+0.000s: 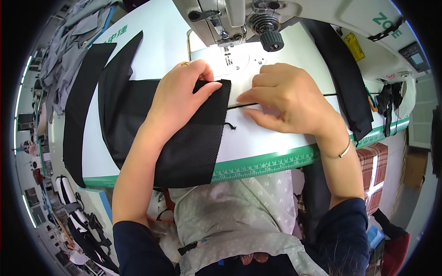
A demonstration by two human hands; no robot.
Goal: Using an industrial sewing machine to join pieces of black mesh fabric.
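Observation:
A piece of black mesh fabric lies on the white sewing table and hangs over its front edge. My left hand rests on the fabric, thumb and fingers closed at its top edge near the right corner. A short dark thread tail sticks out from the fabric's right side. My right hand hovers right of the fabric with fingers bent, thumb and forefinger apart, and nothing visible between them. Just beyond both hands is the sewing machine's needle area; the needle itself is hard to make out.
A black strip lies at the left, another at the right under the machine arm. A round tension knob projects from the machine head. A green ruler band runs along the front edge. Grey garments are piled far left.

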